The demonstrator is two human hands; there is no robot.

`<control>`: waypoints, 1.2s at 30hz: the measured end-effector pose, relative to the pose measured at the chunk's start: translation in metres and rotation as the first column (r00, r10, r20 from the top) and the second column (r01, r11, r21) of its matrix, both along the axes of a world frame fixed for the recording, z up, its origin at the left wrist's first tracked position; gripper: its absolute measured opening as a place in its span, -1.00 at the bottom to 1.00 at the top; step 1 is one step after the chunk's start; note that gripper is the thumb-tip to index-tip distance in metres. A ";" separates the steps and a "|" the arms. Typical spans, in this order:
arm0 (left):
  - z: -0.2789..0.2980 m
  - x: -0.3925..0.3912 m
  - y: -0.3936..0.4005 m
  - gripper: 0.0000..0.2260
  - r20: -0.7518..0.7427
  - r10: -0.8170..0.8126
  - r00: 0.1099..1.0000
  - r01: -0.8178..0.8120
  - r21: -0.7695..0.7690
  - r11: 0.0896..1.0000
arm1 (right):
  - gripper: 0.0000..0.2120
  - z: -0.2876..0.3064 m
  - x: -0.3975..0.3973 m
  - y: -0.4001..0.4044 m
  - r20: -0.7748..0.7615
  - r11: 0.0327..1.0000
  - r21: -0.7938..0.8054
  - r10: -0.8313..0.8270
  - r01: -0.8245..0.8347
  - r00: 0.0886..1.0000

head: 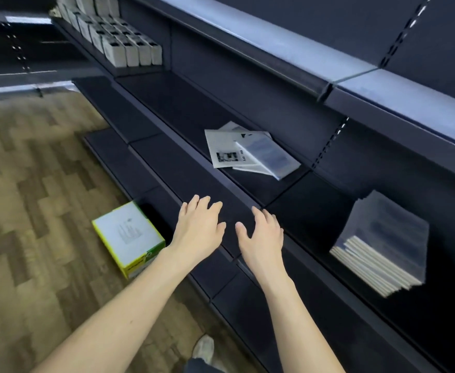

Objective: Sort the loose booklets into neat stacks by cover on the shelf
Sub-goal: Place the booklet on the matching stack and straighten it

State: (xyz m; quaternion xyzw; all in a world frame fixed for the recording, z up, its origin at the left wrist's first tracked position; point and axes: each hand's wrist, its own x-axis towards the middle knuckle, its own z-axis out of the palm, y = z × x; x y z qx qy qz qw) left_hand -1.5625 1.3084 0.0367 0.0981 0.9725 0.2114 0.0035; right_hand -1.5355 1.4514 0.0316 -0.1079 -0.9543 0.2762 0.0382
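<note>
A loose, skewed pile of booklets (250, 152) lies on the dark shelf (183, 111); white covers with black print sit under one with a blue-grey cover (270, 156). To the right stands a neat stack of blue-grey booklets (382, 243) on the same shelf level. My left hand (199, 227) and my right hand (261, 235) hover side by side in front of the shelf edge, below the loose pile, palms down, fingers spread, holding nothing.
A white and yellow-green box (128, 238) lies on the wood-pattern floor by the shelf base. Rows of small white boxes (129, 49) fill the shelf at far left. An upper shelf (288, 49) overhangs the booklets. A shoe (204, 348) shows at the bottom.
</note>
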 end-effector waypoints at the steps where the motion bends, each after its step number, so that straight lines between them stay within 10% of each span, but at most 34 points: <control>1: -0.001 -0.008 -0.001 -0.53 -0.003 0.005 1.000 -0.005 -0.006 1.000 | -0.46 -0.002 -0.009 -0.002 0.000 1.000 -0.009 0.011 -0.011 1.000; 26: -0.029 -0.242 0.033 -0.56 0.004 -0.199 0.980 0.197 0.088 0.976 | -0.35 -0.062 -0.246 0.089 0.072 0.953 -0.056 -0.293 0.297 0.954; 36: -0.047 -0.304 0.014 -0.43 0.071 -0.440 0.895 0.431 0.116 0.895 | -0.58 -0.067 -0.249 0.058 -0.167 0.848 0.062 -0.511 0.526 0.843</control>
